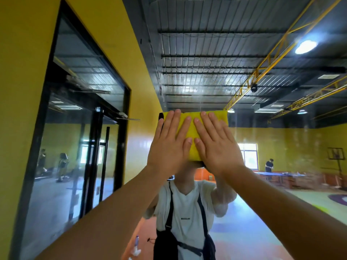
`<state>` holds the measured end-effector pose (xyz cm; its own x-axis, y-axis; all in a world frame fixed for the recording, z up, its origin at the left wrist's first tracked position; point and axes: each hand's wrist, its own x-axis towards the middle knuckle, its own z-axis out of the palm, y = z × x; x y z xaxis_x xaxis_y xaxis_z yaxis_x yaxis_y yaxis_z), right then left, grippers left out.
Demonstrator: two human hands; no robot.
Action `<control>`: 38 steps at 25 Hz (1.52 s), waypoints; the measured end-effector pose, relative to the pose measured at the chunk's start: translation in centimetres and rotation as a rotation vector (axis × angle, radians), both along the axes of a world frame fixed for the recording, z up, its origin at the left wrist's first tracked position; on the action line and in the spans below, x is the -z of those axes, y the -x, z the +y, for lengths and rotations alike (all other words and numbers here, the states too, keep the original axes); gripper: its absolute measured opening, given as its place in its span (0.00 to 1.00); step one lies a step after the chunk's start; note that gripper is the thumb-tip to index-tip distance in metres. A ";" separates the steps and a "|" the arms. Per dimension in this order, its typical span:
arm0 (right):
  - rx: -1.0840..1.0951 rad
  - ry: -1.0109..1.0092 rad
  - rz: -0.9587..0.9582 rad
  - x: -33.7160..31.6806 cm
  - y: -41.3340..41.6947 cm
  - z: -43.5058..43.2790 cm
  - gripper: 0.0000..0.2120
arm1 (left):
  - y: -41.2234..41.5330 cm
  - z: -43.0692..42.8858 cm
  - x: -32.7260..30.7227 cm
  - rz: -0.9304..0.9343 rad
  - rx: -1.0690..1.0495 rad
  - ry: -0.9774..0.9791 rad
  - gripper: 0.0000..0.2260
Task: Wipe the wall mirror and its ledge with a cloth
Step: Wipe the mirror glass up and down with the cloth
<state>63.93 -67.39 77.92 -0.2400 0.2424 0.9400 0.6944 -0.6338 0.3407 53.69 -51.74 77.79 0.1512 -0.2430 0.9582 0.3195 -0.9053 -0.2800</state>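
Note:
The wall mirror [244, 72] fills the centre and right of the view and reflects a hall ceiling and floor. A yellow cloth [191, 131] lies flat against the glass at about head height. My left hand [169, 147] and my right hand [216, 147] press on it side by side, palms flat, fingers spread and pointing up, thumbs almost touching. The hands cover most of the cloth; only its top edge and a middle strip show. The mirror's ledge is out of view.
A yellow wall [22, 91] with a black-framed glass panel [75, 137] runs along the left. The mirror reflects me in a white shirt [185, 207] with a black bag, what looks like a spray bottle [137, 243] low down, and a blue table [270, 174] far right.

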 end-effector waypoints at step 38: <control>0.008 0.444 0.272 72.0 3.4 -2.0 0.36 | 5.6 1.4 71.5 0.495 0.000 0.040 0.37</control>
